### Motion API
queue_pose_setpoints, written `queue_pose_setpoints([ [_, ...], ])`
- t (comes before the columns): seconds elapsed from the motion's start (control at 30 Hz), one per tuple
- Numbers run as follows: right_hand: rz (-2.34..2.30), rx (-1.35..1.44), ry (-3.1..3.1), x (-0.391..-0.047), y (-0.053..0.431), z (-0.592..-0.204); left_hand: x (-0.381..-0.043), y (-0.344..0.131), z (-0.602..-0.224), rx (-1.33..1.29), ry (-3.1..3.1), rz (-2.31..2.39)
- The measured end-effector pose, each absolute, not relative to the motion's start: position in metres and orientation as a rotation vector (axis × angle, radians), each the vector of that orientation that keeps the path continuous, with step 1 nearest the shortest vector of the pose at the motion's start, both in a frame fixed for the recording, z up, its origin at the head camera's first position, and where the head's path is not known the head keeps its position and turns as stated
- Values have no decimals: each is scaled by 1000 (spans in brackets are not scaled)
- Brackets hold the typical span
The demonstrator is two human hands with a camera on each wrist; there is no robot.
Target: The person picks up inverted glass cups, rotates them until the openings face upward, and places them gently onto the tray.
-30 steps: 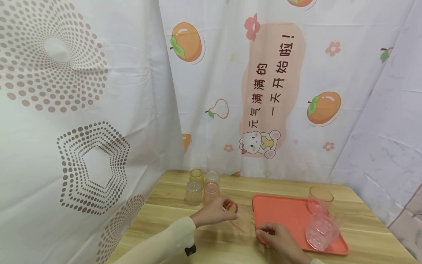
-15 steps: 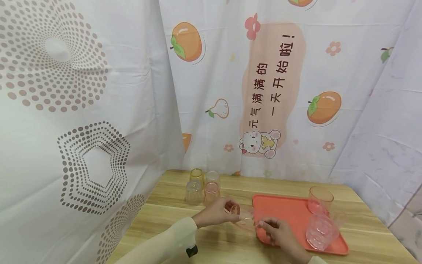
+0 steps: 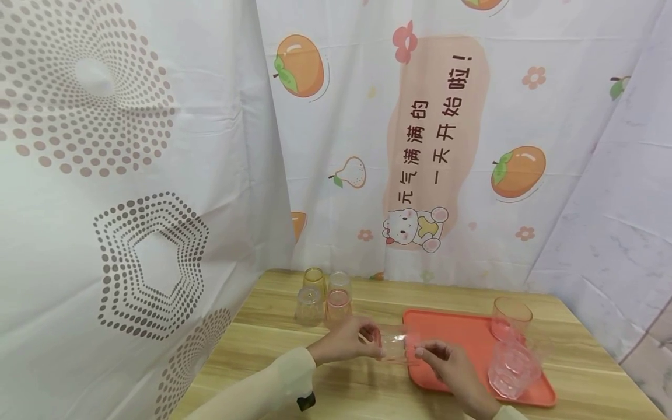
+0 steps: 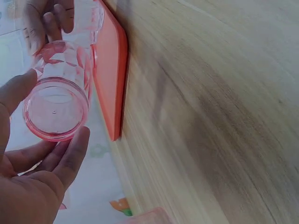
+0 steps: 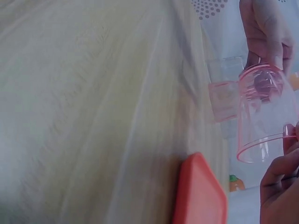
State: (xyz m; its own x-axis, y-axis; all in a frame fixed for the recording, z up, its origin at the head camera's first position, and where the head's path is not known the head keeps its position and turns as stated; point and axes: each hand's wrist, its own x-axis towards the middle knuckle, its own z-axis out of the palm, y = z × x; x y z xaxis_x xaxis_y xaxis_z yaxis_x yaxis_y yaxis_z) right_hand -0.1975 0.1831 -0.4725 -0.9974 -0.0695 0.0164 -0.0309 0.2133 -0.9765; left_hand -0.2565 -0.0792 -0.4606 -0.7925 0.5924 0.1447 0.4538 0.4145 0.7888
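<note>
Between my hands a clear pink-tinted cup (image 3: 394, 345) lies on its side in the air, over the table and the tray's left edge. My left hand (image 3: 349, 340) grips its base end; in the left wrist view the round base (image 4: 55, 111) sits between thumb and fingers. At the opposite end, my right hand (image 3: 455, 368) pinches the rim (image 5: 261, 141) with thumb and fingertips. A red tray (image 3: 446, 332) lies below and behind the right hand. On its right side are a pink cup (image 3: 511, 315) and a faceted clear pink cup (image 3: 511, 370).
At the back left of the wooden table (image 3: 257, 344) several cups stand upside down close together: a yellow cup (image 3: 314, 279), two clear ones and a pink cup (image 3: 338, 303). Printed curtains (image 3: 357, 116) hang behind and at the left.
The cup has swung from slanting downward to nearly level. My right hand has risen from the tray's left edge to the cup's rim. The left hand has stayed on the base.
</note>
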Motion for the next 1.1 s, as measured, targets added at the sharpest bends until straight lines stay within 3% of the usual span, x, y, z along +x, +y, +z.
queue_pose_setpoints([
  [0.33,-1816,-106,2663,-205,198,-462,-251,-66,-472,843,2612,1141],
  [0.87,-1332,-339,3104,-221,225,-440,-240,-30,-488,766,2655,1073],
  [1.1,-1167,-627,3282,-227,237,-429,-246,-16,-493,737,2665,1061],
])
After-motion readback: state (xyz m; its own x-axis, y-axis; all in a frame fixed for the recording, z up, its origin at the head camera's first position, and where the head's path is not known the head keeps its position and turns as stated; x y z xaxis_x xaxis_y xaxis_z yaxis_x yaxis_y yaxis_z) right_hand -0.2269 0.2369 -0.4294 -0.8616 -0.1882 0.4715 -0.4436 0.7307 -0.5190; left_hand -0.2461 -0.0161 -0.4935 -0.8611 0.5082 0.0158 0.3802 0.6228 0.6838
